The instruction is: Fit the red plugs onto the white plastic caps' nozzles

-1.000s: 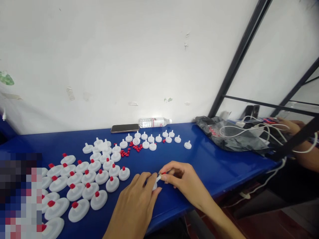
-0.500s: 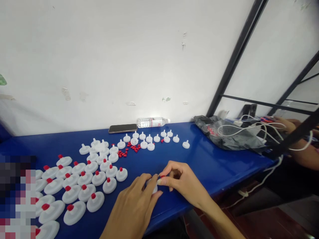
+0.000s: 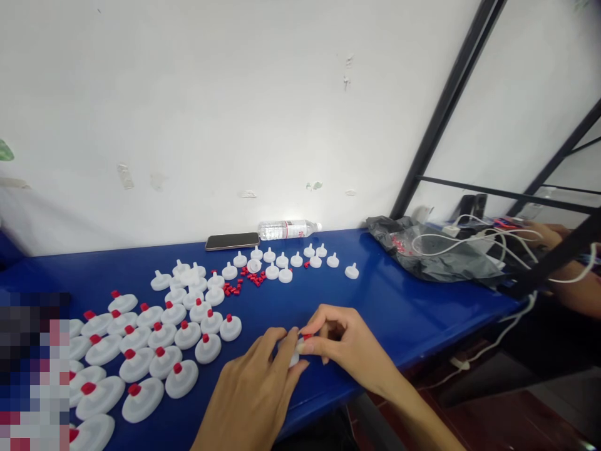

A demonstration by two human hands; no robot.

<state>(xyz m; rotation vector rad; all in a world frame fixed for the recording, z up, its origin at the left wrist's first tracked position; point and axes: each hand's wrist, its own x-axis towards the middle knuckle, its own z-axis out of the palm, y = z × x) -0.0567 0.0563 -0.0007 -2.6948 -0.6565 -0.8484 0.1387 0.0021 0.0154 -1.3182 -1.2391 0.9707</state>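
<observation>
Near the table's front edge, my left hand (image 3: 256,379) is closed around a white plastic cap with a nozzle (image 3: 294,359), mostly hidden by the fingers. My right hand (image 3: 340,335) pinches a small red tip cap (image 3: 307,336) at the nozzle end of that white cap. How far the red piece sits on the nozzle is hidden. To the left stand many white caps with red tips (image 3: 188,335). Behind my hands lie loose red tip caps (image 3: 253,279), among white caps with bare nozzles (image 3: 285,275).
Against the wall lie a phone (image 3: 232,242) and a clear water bottle (image 3: 288,230). A dark plastic bag (image 3: 436,266) with white cables rests at the right, by a black metal frame (image 3: 436,119). Another person's arm (image 3: 570,282) shows beyond it.
My hands stay together at the white cap with barely any movement. A little more of the red tip cap shows between my right fingers. The view has shifted slightly.
</observation>
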